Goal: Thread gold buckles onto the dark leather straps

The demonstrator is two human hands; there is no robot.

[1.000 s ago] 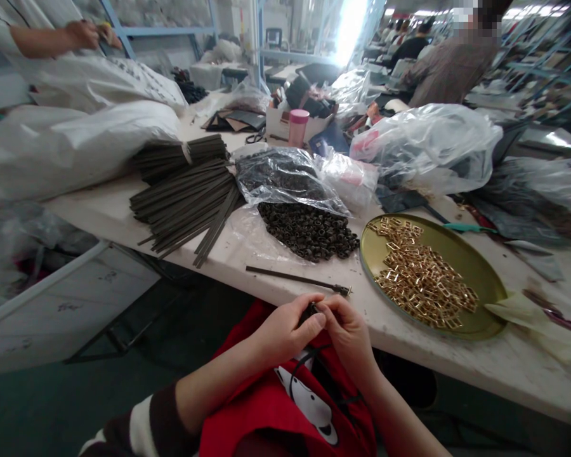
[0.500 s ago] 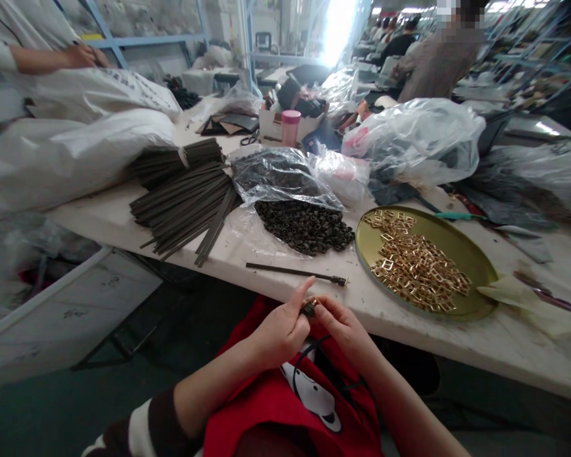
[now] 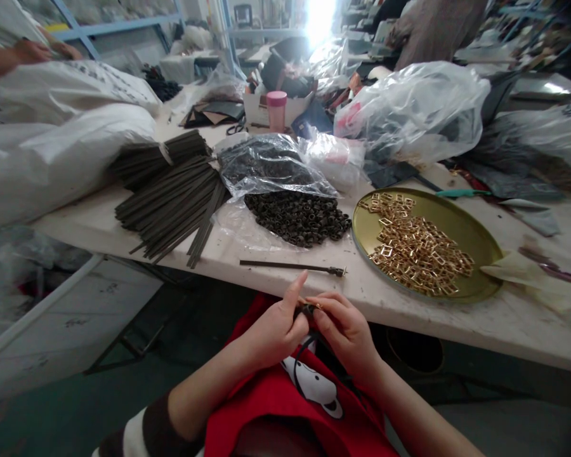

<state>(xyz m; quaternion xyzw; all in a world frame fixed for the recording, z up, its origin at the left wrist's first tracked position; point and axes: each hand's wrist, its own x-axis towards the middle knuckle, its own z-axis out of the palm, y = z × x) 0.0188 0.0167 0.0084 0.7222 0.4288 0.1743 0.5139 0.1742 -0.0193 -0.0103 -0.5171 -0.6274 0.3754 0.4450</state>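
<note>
My left hand [image 3: 283,325] and my right hand [image 3: 346,327] meet over my lap, just in front of the table edge. Between their fingertips is the end of a dark strap [image 3: 305,346] with a small gold buckle [image 3: 318,306] at it; the rest of the strap curves down toward the red apron [image 3: 261,390]. My left index finger points up while its other fingers curl round the strap. The right thumb and fingers pinch near the buckle, covering part of it. A finished-looking strap with a buckle [image 3: 288,266] lies on the table beyond.
Small dark loops [image 3: 299,219] spill from a clear plastic bag [image 3: 276,165]. At right, a golden round tray [image 3: 485,244] carries many gold buckles [image 3: 421,254]. Bundled dark strips [image 3: 171,197] lie left. Behind stands a pink-lidded jar [image 3: 276,113]; another person's hands [image 3: 31,52] show upper left.
The view has tilted down and shifted slightly. My right hand's fingers have moved round the buckle, and my hands stay together on the strap. The strap on the table lies as before.
</note>
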